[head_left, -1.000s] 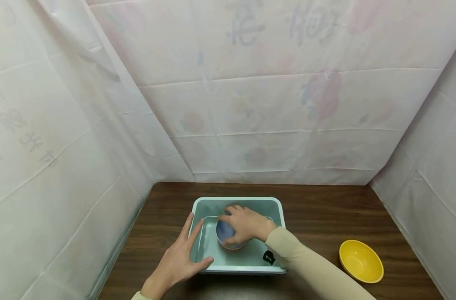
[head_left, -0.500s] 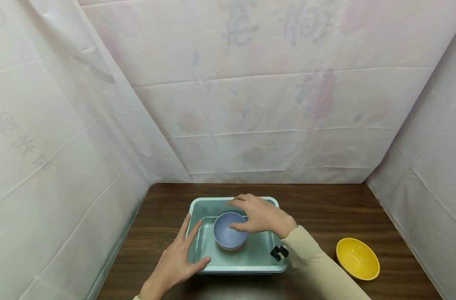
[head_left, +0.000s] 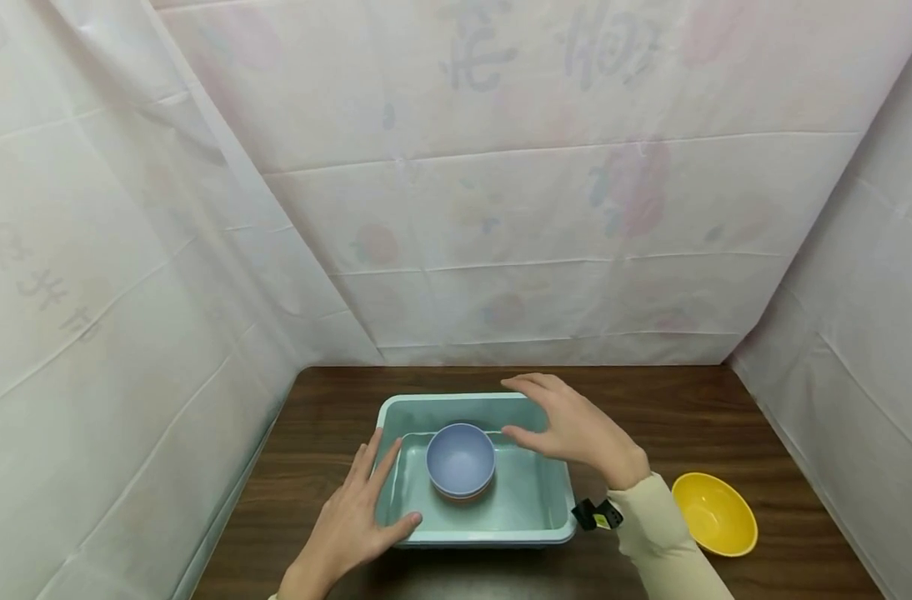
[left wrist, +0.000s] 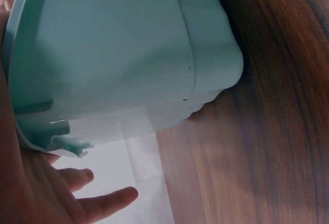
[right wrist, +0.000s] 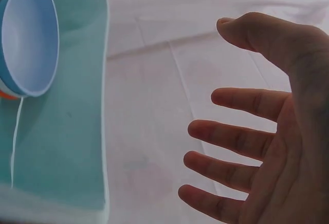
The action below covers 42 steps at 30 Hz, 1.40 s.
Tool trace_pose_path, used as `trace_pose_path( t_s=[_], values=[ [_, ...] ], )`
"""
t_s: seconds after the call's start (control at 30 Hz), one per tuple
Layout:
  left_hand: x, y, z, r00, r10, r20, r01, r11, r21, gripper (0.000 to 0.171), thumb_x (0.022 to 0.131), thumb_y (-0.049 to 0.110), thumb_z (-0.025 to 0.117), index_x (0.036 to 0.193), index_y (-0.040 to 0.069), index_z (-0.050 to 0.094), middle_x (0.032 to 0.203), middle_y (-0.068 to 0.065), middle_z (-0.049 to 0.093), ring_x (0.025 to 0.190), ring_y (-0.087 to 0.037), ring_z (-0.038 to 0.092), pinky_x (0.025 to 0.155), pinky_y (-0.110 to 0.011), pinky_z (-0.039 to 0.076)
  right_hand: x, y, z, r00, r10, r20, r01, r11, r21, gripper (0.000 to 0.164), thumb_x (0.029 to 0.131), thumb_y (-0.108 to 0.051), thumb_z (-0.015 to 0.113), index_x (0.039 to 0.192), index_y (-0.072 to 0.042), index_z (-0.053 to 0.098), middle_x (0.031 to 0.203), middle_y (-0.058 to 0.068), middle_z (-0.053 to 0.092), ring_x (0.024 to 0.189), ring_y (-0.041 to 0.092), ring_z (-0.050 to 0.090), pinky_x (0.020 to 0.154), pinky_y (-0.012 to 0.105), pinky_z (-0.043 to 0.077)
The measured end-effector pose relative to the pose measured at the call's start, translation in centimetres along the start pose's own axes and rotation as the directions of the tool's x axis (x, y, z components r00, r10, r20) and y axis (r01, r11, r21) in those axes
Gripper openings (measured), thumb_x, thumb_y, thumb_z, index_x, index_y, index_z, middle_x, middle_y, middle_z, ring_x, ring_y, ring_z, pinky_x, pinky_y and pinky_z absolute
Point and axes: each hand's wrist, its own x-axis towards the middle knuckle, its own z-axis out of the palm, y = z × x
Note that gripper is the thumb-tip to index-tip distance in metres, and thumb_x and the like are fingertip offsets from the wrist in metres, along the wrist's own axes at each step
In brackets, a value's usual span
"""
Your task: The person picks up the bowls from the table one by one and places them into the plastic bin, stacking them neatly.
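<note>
A blue bowl (head_left: 460,459) sits on top of another bowl, whose orange-brown edge shows just beneath it. Both stand in a pale green plastic basin (head_left: 493,537). My left hand (head_left: 351,525) lies with spread fingers at the basin's left rim; the left wrist view shows its straight fingers (left wrist: 110,203) beside the basin's outer wall (left wrist: 118,54). Over the basin's right rear corner hovers my right hand (head_left: 576,425), thumb and fingers apart and nothing between them. In the right wrist view those relaxed fingers (right wrist: 231,136) are well away from the blue bowl (right wrist: 32,36).
A yellow bowl (head_left: 714,514) stands on the dark wooden table (head_left: 636,400) to the right, close to my right sleeve (head_left: 662,529). Pale printed sheeting (head_left: 516,208) hangs behind the table and along both sides.
My right hand has let go of the blue bowl and moved right and upward to the basin's right side. The blue bowl stays on the stack. My left hand keeps its place.
</note>
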Motion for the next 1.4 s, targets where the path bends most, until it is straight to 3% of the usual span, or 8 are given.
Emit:
trace_pose_path(
  t_s=[0.23,0.3,0.47,0.7,0.83,1.03,1.2,1.4],
  values=[
    [0.0,0.2,0.2,1.000,-0.001,-0.006,0.001,1.000,-0.006,0.100,0.083,0.071,0.071,0.164,0.039,0.022,0.173,-0.008,0.018,0.149,-0.046,0.037,0.070,-0.065,0.054,-2.3,1.9,-0.4,0.995,0.011,-0.102,-0.011,1.000,-0.001,0.067,0.091,-0.047,0.075,0.148,-0.017,0.057,0.149,0.010,0.056,0.139,0.034,0.049,0.106,0.057,0.047],
    [0.1,0.2,0.2,1.000,0.001,-0.006,-0.001,1.000,-0.004,0.101,0.083,0.070,0.072,0.164,0.039,0.022,0.173,-0.007,0.018,0.143,-0.045,0.046,0.068,-0.058,0.055,-3.0,2.6,-0.1,0.992,0.006,-0.123,-0.009,1.000,-0.018,0.065,0.091,-0.046,0.076,0.146,-0.016,0.058,0.148,0.011,0.056,0.141,0.038,0.046,0.107,0.061,0.044],
    [0.5,0.3,0.4,1.000,0.013,-0.007,-0.013,1.000,-0.008,0.101,0.082,0.068,0.073,0.164,0.039,0.023,0.173,-0.007,0.019,0.110,-0.028,0.069,0.057,-0.033,0.045,-4.9,4.1,0.4,0.983,-0.001,-0.186,-0.008,0.999,-0.052,0.064,0.088,-0.039,0.080,0.143,-0.012,0.061,0.147,0.016,0.056,0.144,0.048,0.038,0.106,0.071,0.039],
    [0.9,0.3,0.8,1.000,0.016,0.005,-0.016,0.999,-0.041,0.099,0.082,0.066,0.075,0.164,0.037,0.026,0.174,-0.004,0.017,0.076,-0.009,0.060,0.051,-0.023,0.036,-8.4,6.1,0.7,0.966,0.057,-0.253,-0.074,0.996,-0.056,0.072,0.083,-0.033,0.085,0.146,-0.011,0.057,0.146,0.020,0.055,0.142,0.052,0.036,0.103,0.075,0.035],
    [0.9,0.4,0.8,1.000,0.001,0.022,0.000,0.998,-0.056,0.099,0.082,0.067,0.074,0.163,0.042,0.022,0.174,-0.002,0.015,0.076,-0.008,0.058,0.051,-0.023,0.035,-10.2,7.1,0.9,0.951,0.103,-0.290,-0.125,0.991,-0.057,0.079,0.081,-0.032,0.087,0.149,-0.012,0.053,0.143,0.022,0.057,0.138,0.054,0.038,0.099,0.078,0.035],
    [1.0,0.4,0.4,0.998,-0.032,0.053,0.036,0.996,-0.076,0.098,0.082,0.069,0.072,0.163,0.041,0.024,0.174,-0.002,0.012,0.079,-0.014,0.062,0.049,-0.024,0.035,-12.2,9.0,1.0,0.932,0.140,-0.334,-0.190,0.974,-0.123,0.087,0.077,-0.032,0.089,0.151,-0.010,0.050,0.139,0.026,0.056,0.133,0.059,0.040,0.092,0.080,0.037],
    [0.7,0.5,0.4,0.996,-0.053,0.077,0.060,0.994,-0.087,0.098,0.083,0.069,0.072,0.163,0.043,0.022,0.175,0.001,0.009,0.074,-0.011,0.060,0.048,-0.025,0.035,-14.2,10.5,1.2,0.926,0.200,-0.321,-0.262,0.951,-0.163,0.092,0.076,-0.036,0.089,0.153,-0.012,0.046,0.141,0.031,0.051,0.132,0.063,0.037,0.081,0.086,0.037],
    [0.9,0.5,0.5,0.995,-0.053,0.080,0.060,0.994,-0.096,0.098,0.083,0.069,0.072,0.164,0.040,0.024,0.175,0.003,0.008,0.073,-0.013,0.060,0.048,-0.025,0.035,-16.4,12.4,1.2,0.913,0.316,-0.259,-0.363,0.919,-0.157,0.102,0.079,-0.045,0.086,0.160,-0.015,0.032,0.153,0.041,0.029,0.139,0.068,0.021,0.092,0.089,0.024]
  ],
)
